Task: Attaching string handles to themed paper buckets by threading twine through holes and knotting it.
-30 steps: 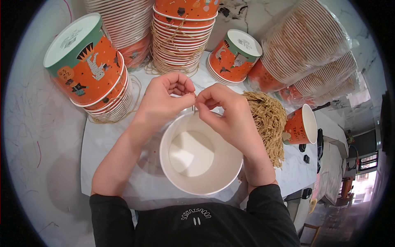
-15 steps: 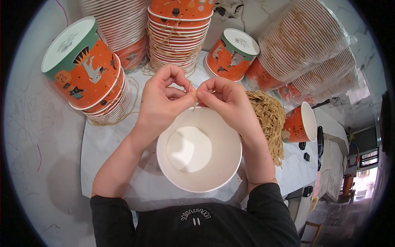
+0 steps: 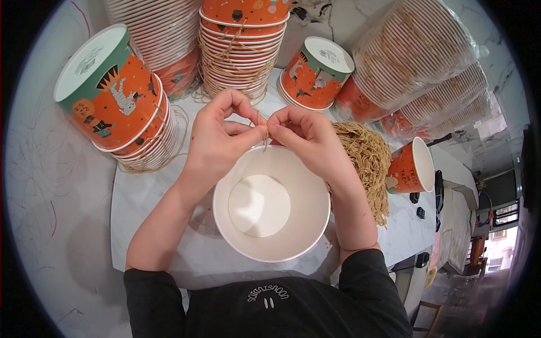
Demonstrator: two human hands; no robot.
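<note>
A white-lined paper bucket point(image 3: 307, 225) stands mouth up in front of me. Over its far rim, my left hand point(image 3: 222, 132) and my right hand point(image 3: 304, 132) meet, thumbs and forefingers pinched close together. Between the fingertips they hold a thin tan string point(image 3: 266, 138), with a short end hanging toward the bucket rim. How the string is looped or knotted is too small to make out. Beside my right wrist lies a bundle of loose tan string point(image 3: 366, 169).
Stacked orange buckets point(image 3: 242, 50) with strings on them stand at the back. Upside-down buckets point(image 3: 112, 96) rise at left, another point(image 3: 315, 76) behind my right hand. Plastic-wrapped stacks point(image 3: 417, 56) lean at back right. A smaller orange cup point(image 3: 408, 169) lies tilted near the table's right edge.
Both hands stay pinched on the string above the far rim, with only slight finger movement. Nothing else has moved visibly.
</note>
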